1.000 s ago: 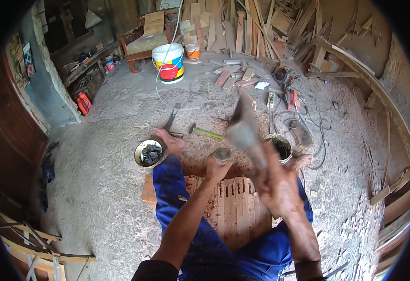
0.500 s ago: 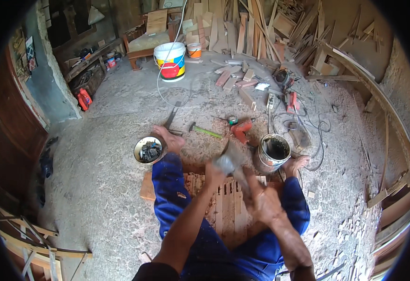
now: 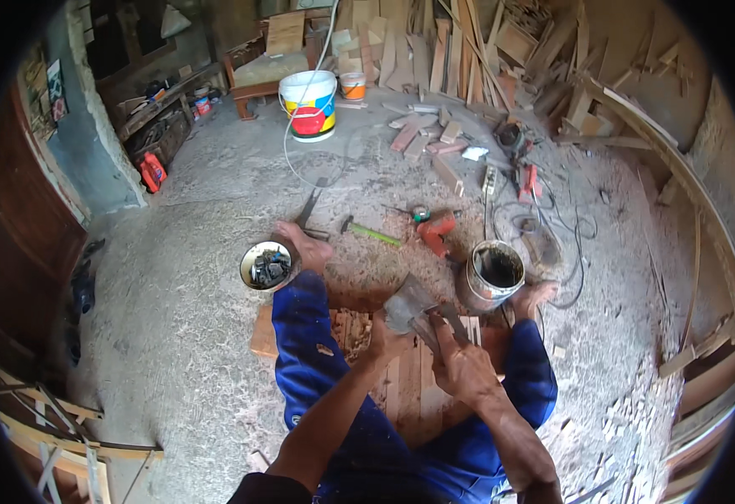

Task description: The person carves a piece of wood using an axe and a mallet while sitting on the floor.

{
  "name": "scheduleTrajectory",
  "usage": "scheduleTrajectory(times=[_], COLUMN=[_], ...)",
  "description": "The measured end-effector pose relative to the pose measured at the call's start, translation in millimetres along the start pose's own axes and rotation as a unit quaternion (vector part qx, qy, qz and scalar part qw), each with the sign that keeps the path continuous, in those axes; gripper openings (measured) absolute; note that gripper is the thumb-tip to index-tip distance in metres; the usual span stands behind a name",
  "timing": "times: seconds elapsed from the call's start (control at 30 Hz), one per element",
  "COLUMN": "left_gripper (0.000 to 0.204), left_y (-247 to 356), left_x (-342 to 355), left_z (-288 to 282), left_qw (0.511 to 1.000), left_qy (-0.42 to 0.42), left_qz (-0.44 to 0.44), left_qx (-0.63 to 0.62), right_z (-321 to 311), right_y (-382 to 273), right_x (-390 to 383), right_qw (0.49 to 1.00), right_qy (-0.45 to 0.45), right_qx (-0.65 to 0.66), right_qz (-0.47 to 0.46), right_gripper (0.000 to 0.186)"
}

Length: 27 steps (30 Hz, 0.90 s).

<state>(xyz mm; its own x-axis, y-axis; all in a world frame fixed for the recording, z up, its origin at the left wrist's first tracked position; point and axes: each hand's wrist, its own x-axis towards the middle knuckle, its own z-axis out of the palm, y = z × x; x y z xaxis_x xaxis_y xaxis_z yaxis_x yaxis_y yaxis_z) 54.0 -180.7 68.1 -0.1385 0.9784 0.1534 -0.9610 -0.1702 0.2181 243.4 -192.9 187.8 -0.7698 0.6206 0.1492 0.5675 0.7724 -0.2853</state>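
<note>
My right hand (image 3: pixel 468 374) is closed around the handle of a wide grey-bladed scraper (image 3: pixel 411 304), held over my lap with the blade toward the far left. A second narrow, dark flat piece (image 3: pixel 455 322) sticks out of the same hand; its kind is unclear. My left hand (image 3: pixel 389 340) grips the blade's near left edge, its fingers partly hidden. Below both hands lies a grooved, slatted wooden piece (image 3: pixel 405 374) between my legs, with wood shavings on it.
A small pot of metal bits (image 3: pixel 268 267) stands by my left foot, a dirty bucket (image 3: pixel 495 273) by my right. Ahead lie a green-handled hammer (image 3: pixel 371 233), a red power drill (image 3: pixel 437 233) and cables (image 3: pixel 582 244). Wood offcuts (image 3: pixel 422 139) and a colourful bucket (image 3: pixel 308 105) are farther off.
The scraper, blurred by motion before, now shows sharply, its blade slightly lower. My right hand has shifted a little, and the dark flat piece beside the handle now shows separately.
</note>
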Motion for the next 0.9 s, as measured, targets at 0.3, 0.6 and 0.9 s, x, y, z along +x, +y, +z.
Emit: scheduleTrajectory(times=[0.3,0.6,0.9], left_gripper=[0.018,0.024,0.016], left_y=[8.5,-15.9,16.4], left_x=[12.1,-31.4,69.7], left_z=[-11.0,-14.1,-0.1], left_qw=[0.735,0.797,0.74], left_qy=[0.101,0.097,0.136], left_qz=[0.225,0.222,0.243], left_qx=[0.632,0.554,0.613], right_z=[-118.6,-10.9,-51.5], right_y=[-55.4,-11.7,-0.9], right_x=[49.9,4.1,61.1], right_qw=[0.78,0.99,0.999], right_qy=[0.452,-0.058,-0.002], right_qx=[0.433,0.061,0.039], right_qz=[0.01,0.109,0.031], right_gripper=[0.025,0.08,0.079])
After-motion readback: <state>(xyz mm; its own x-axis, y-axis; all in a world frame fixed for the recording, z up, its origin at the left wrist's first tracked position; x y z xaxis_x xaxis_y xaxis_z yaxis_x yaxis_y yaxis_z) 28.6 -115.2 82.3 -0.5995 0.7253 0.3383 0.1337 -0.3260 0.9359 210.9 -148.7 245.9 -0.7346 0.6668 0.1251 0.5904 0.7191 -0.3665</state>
